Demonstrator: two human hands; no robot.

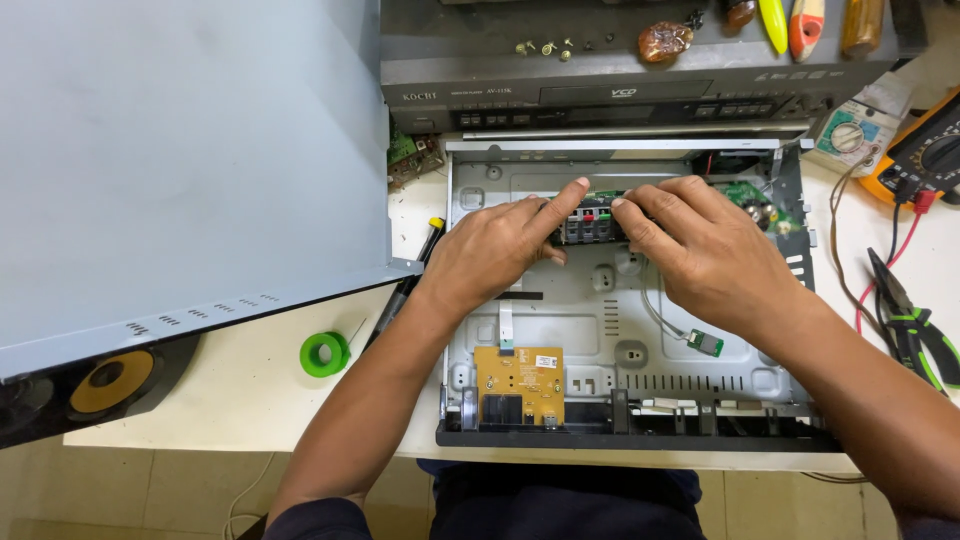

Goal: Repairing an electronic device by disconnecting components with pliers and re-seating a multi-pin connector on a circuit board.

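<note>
A cluttered white workbench [250,400] holds an opened metal player chassis [620,300] at frame centre. Left hand [500,250] and right hand [700,250] both pinch a connector board [592,222] at the chassis's upper middle, fingers narrowed on it. A green tape roll [325,353] lies lower left.

Tape roll [325,353] left of open chassis [620,300]; pliers [915,325] right; player [640,70] behind.
</note>
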